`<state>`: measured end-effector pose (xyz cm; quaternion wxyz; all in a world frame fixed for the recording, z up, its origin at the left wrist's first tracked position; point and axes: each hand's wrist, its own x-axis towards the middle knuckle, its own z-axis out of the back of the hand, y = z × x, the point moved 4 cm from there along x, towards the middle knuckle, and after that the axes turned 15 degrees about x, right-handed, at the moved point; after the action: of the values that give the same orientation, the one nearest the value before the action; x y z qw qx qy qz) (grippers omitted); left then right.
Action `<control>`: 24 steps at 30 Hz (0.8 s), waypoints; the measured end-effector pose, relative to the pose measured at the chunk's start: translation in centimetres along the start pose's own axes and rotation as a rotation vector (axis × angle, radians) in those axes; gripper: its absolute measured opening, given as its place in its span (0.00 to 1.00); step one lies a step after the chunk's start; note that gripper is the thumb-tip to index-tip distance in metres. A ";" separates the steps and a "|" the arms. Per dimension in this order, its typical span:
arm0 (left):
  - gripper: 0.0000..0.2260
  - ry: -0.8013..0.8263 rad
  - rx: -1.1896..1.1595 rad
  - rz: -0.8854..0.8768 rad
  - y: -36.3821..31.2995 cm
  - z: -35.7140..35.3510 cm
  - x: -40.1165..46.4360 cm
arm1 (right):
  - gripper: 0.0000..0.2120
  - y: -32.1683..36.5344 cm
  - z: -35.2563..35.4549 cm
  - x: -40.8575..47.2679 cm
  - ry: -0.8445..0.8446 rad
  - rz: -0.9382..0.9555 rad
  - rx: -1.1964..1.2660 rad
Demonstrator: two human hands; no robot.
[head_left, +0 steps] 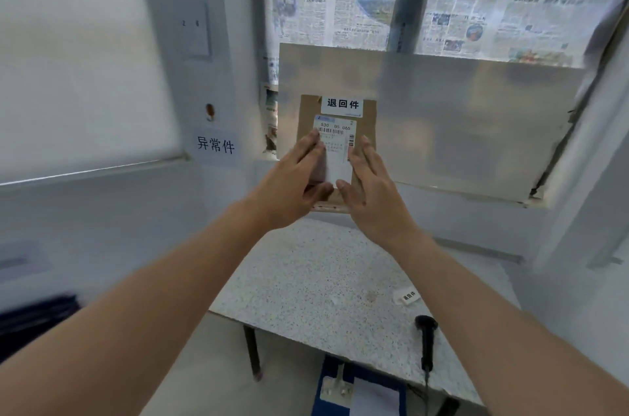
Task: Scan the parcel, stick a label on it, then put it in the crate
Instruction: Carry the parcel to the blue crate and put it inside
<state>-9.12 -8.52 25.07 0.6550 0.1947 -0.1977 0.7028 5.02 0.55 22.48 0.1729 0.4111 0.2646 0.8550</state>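
The left hand (292, 177) and right hand (371, 184) press flat, fingers straight, on the brown cardboard parcel (367, 124) propped at the far edge of the speckled stone surface (306, 279); ungripped, it could slip off that edge.

Has left hand (292, 177) on parcel's (366, 123) left, right hand (371, 191) on its right, before the panel (459, 126) behind the table (306, 279); on table's right, scanner (426, 340) nearest, label (406, 296) behind it.

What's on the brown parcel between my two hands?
Head view: a white barcoded shipping label on the brown cardboard parcel, between left hand and right hand.
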 end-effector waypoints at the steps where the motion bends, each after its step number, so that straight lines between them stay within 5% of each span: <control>1: 0.35 -0.002 0.014 0.013 0.4 0.7 -0.8 | 0.31 0.6 -0.6 -0.1 0.010 0.011 0.009; 24: 0.40 0.080 0.213 0.299 24.0 17.7 -29.5 | 0.29 25.7 -30.4 -1.4 0.228 0.235 0.278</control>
<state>-30.84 -44.39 23.76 0.5264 0.2035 -0.1226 0.8164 -20.25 -30.17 21.00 -0.0174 0.3594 0.3482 0.8656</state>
